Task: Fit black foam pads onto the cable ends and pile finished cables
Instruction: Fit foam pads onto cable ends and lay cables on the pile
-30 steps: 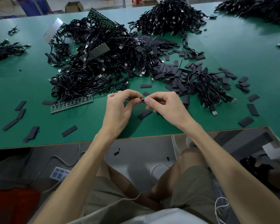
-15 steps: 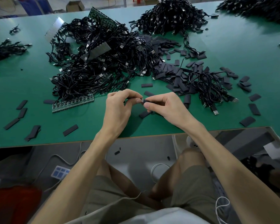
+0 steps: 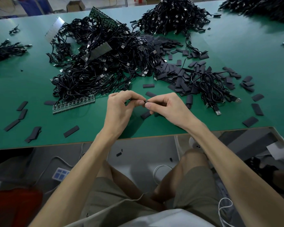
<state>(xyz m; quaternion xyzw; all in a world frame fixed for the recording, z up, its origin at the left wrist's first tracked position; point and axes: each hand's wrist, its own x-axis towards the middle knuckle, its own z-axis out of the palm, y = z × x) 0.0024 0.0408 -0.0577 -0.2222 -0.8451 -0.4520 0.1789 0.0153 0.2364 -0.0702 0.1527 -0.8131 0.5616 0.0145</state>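
Left hand (image 3: pixel 121 108), right hand (image 3: pixel 168 107) pinch cable end (image 3: pixel 145 101); long axis left-right.

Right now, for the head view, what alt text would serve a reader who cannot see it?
The left hand and right hand pinch a small black cable end between them above a green table. Behind lie a tangled cable pile and scattered loose foam pads.
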